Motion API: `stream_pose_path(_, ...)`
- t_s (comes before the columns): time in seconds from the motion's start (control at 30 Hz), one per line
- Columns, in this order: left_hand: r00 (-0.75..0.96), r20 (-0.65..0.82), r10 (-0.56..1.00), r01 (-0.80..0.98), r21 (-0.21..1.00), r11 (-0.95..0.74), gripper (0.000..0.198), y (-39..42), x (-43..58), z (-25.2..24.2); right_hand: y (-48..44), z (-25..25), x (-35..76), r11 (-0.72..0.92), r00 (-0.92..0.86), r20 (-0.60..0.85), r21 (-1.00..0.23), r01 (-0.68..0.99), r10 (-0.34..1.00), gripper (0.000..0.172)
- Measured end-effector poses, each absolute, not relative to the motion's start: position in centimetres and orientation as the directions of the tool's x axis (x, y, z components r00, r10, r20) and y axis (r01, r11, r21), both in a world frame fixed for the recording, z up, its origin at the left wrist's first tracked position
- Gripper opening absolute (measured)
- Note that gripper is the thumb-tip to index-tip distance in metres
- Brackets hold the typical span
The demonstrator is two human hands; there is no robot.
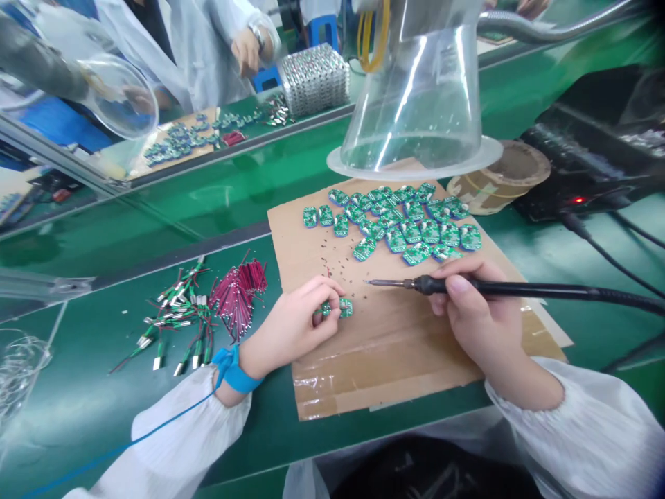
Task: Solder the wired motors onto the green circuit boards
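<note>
My left hand (306,315), with a blue strap (236,371) at its wrist, has its fingers closed on a small green circuit board (346,308) over the cardboard sheet (395,353). Part of that board is hidden by the fingers. In my right hand (475,305) is a black soldering iron (441,284), held like a pen. Its metal tip points left and is apart from the board. Several more green circuit boards (410,231) lie grouped on the far half of the cardboard. Small dark bits are scattered between them and my left hand.
Red wires (239,291) and small parts with green leads (176,312) lie left of the cardboard. A clear funnel-shaped hood (415,104) hangs over the boards. At right stand a round tan container (501,173) and a black unit (587,159). Across the bench is a co-worker's hand (246,52).
</note>
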State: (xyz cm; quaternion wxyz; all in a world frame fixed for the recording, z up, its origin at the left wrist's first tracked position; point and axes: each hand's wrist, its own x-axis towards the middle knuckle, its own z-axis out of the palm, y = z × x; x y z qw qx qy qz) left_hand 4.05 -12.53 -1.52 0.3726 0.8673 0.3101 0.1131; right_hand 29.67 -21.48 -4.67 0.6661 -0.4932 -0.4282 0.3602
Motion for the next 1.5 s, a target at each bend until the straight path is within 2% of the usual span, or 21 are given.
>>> stream_pose_path(0.1, 0.778, -0.030, 0.627, 0.453, 0.718, -0.528, 0.007, -12.57, 4.10, -1.41, -21.52, -4.68, 29.79, 0.239, 0.377, 0.207, -0.970, -0.040, 0.903, 0.006)
stream_pose_path(0.3, 0.771, -0.006, 0.637, 0.453, 0.707, -0.542, 0.007, -12.48, 4.20, -1.80, -21.65, -5.00, 29.96, 0.268, 0.294, 0.280, -0.960, 0.083, 0.914, 0.008)
stream_pose_path(0.53, 0.765, -0.003, 0.644, 0.458, 0.706, -0.540, 0.007, -12.48, 4.22, -1.97, -21.74, -4.89, 29.78, 0.241, 0.149, 0.263, -0.959, 0.151, 0.953, 0.010)
stream_pose_path(0.8, 0.758, -0.018, 0.652, 0.481, 0.692, -0.539, 0.006, -12.45, 4.16, -2.00, -21.81, -4.78, 29.91, 0.248, 0.064, 0.267, -0.945, 0.215, 0.962, 0.006)
stream_pose_path(1.07, 0.750, -0.024, 0.660, 0.491, 0.689, -0.533, 0.006, -12.58, 4.15, -1.99, -21.76, -4.68, 29.83, 0.233, 0.078, 0.254, -0.949, 0.214, 0.964, 0.006)
stream_pose_path(1.3, 0.751, -0.021, 0.660, 0.489, 0.688, -0.535, 0.007, -12.52, 4.24, -1.95, -21.82, -4.41, 29.70, 0.213, 0.171, 0.233, -0.969, 0.128, 0.957, 0.014)
stream_pose_path(1.5, 0.756, -0.010, 0.655, 0.481, 0.688, -0.543, 0.006, -12.55, 4.17, -1.99, -21.80, -4.42, 29.60, 0.193, 0.206, 0.220, -0.971, 0.142, 0.954, 0.016)
